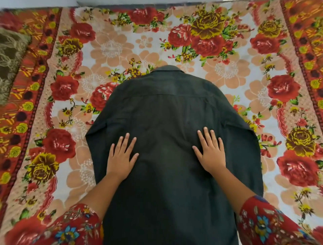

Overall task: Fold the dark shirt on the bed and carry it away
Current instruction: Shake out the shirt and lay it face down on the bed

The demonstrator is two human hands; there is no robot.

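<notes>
The dark shirt (164,112) lies spread flat, back side up, on the bed, its collar at the far end and its hem running out of view at the bottom. Both short sleeves lie out to the sides. My left hand (120,158) rests flat on the shirt's left half with fingers straight and spread. My right hand (210,152) lies flat on the right half in the same way. Neither hand grips the cloth.
A floral bedspread (218,43) in red, peach and white covers the whole bed around the shirt. A brown patterned pillow (10,57) sits at the far left edge. A pale wall (157,1) strip runs behind the bed's far edge.
</notes>
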